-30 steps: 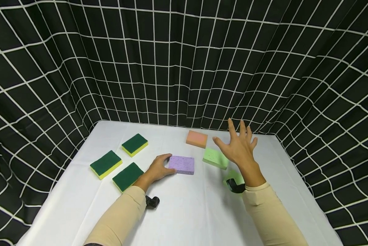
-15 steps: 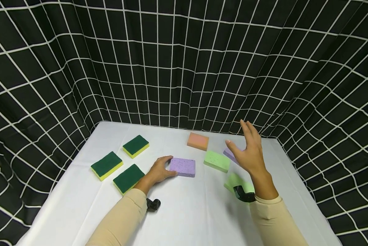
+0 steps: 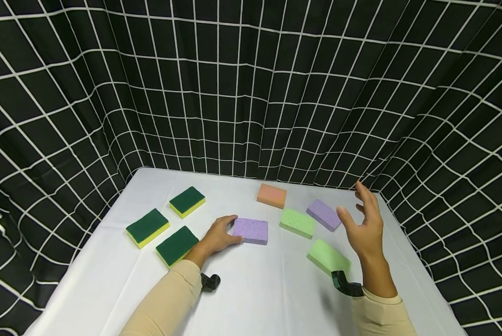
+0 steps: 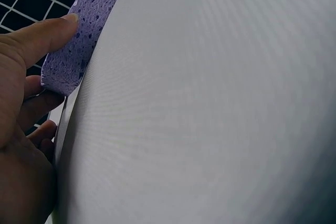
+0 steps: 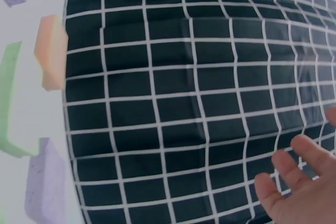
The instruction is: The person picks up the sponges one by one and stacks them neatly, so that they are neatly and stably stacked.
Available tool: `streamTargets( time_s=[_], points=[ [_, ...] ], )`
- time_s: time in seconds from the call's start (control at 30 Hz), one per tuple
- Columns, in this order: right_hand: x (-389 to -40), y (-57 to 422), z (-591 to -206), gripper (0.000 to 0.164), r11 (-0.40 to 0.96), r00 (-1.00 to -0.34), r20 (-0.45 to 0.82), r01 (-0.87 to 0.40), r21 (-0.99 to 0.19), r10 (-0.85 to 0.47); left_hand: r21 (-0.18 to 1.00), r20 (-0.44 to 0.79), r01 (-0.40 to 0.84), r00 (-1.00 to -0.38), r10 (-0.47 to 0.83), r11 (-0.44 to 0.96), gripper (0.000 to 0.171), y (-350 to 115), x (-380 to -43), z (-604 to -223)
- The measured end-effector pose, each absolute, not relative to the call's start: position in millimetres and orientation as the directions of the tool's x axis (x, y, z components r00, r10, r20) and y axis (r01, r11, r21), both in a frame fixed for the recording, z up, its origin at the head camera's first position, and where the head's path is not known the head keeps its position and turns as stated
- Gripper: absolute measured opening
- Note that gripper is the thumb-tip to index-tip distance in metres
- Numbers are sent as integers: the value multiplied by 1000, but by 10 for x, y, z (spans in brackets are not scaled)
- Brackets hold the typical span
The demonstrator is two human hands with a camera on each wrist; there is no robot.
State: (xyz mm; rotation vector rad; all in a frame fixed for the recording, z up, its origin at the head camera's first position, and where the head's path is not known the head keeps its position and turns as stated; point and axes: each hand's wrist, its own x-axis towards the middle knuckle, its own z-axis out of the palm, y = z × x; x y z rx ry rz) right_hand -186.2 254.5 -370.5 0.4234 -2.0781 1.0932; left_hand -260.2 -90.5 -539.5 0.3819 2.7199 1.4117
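Observation:
At mid-table in the head view, my left hand [image 3: 218, 236] holds the left end of a speckled purple sponge [image 3: 250, 231], thumb on its near side and fingers at the far left corner. The left wrist view shows the thumb [image 4: 50, 35] pressed to the side of this sponge [image 4: 94, 24]. Raised over the right side of the table, my right hand [image 3: 365, 228] has its fingers apart and nothing in it. Nearest to it are a second purple sponge [image 3: 324, 215] and a light green sponge [image 3: 328, 258], whose near end is overlapped by the wrist camera.
Another light green sponge [image 3: 297, 223] and an orange sponge [image 3: 272, 195] lie right of centre. Three green-and-yellow scouring sponges [image 3: 187, 201] lie at the left, one partly behind the left wrist. A black curtain with white grid lines [image 3: 242, 93] surrounds the white table [image 3: 251, 298].
My right hand has moved to the right and nearer to me, uncovering the second purple sponge and more of the near green one. The left hand has stayed on its sponge.

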Motion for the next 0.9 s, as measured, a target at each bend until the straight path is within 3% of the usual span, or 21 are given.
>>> streamTargets(
  time_s=[0.37,0.7,0.9],
  points=[
    [-1488,2597,-3882,61,438,-679,731,-636,-636,75,807,64,194,-967,245,557,75,-897,-2590,-5396],
    [-1327,2759,-4314,65,486,-762,626,-489,-725,166,807,71,206,-964,256,554,76,-902,-2599,-5403],
    [-1327,2913,-4598,66,519,-838,492,-320,-793,236,806,73,207,-965,253,554,76,-910,-2601,-5386]
  ],
)
